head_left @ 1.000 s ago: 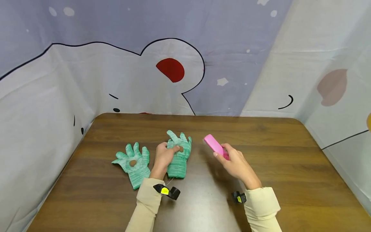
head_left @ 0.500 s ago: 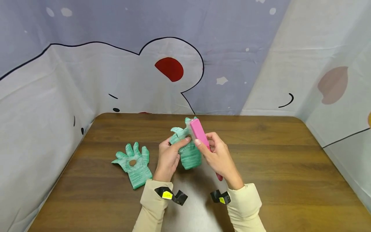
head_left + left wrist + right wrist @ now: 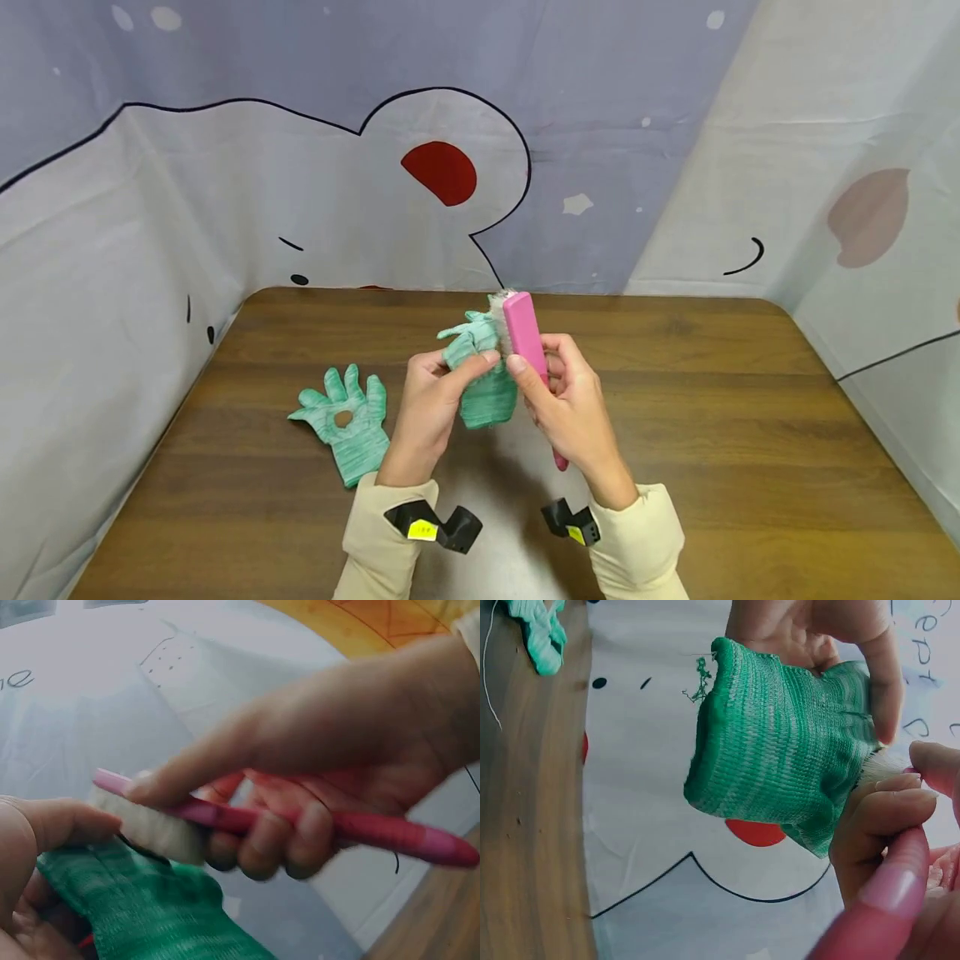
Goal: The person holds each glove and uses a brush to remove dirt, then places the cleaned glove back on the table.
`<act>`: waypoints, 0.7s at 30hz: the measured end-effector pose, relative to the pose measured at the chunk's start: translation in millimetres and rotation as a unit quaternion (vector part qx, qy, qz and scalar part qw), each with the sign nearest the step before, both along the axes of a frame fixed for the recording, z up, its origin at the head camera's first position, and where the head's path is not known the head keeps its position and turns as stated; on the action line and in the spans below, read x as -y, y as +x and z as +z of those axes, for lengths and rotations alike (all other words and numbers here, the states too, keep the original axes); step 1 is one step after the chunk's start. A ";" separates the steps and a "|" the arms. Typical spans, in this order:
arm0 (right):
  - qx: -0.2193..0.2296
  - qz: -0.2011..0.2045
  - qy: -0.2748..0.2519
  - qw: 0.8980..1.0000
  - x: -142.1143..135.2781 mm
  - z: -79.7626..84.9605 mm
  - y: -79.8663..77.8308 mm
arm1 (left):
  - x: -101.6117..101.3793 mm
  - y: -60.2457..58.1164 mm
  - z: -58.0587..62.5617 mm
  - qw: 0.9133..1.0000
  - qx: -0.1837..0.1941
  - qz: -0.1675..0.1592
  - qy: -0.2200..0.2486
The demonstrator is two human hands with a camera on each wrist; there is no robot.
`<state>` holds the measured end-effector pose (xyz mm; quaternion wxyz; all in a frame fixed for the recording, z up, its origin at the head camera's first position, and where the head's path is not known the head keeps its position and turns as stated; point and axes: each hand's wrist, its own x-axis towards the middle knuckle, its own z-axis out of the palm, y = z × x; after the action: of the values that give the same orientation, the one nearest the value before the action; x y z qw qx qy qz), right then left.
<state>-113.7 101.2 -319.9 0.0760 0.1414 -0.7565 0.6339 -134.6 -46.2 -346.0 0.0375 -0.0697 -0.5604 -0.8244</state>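
Note:
A green knitted glove (image 3: 487, 400) is held up off the table by my left hand (image 3: 431, 408), the thumb pressing on its palm side. My right hand (image 3: 566, 404) grips a pink brush (image 3: 523, 329) by its handle, thumb along the back. In the left wrist view the pale bristles (image 3: 150, 825) touch the glove beside the left thumb. Loose threads hang from the cuff (image 3: 712, 727) in the right wrist view. A matching green glove (image 3: 356, 433) lies flat on the table to the left, a brown spot on its palm.
The brown wooden table (image 3: 712, 400) spreads under both hands. Behind it and along the sides hangs a printed cloth (image 3: 600, 150) with cartoon shapes. Each wrist carries a small black camera, such as the left one (image 3: 442, 527).
The left hand has lifted the glove off the table. My right hand has brought the brush leftward onto it, and over the last half second both have shifted only slightly.

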 end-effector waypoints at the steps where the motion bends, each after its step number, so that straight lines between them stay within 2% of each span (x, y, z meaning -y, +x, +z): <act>1: -0.005 0.002 -0.007 1.000 -0.7 -1.7 -0.4 | -0.7 1.2 0.7 1.000 -0.009 -0.001 -0.002; 5: -0.013 0.010 -0.044 0.999 -2.7 -10.0 -3.3 | -6.2 4.1 1.9 0.998 -0.055 0.009 -0.008; 10: -0.016 0.028 -0.079 0.996 -2.4 -14.3 -4.5 | -12.2 5.9 2.6 0.995 -0.079 0.062 -0.027; 14: -0.018 0.033 -0.075 0.996 -1.5 -14.3 -3.6 | -13.5 6.6 3.5 0.992 -0.088 0.084 -0.033; 18: -0.024 0.022 -0.058 0.998 -0.6 -12.3 -1.8 | -13.8 7.6 4.9 0.987 -0.113 0.102 -0.056; 21: -0.029 0.011 -0.051 0.998 0.8 -4.9 2.3 | -13.9 8.5 5.9 0.984 -0.123 0.111 -0.068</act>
<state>-111.4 100.4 -324.8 0.0977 0.1643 -0.7187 0.6685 -126.2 -32.3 -340.1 0.1923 -0.1101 -0.6106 -0.7603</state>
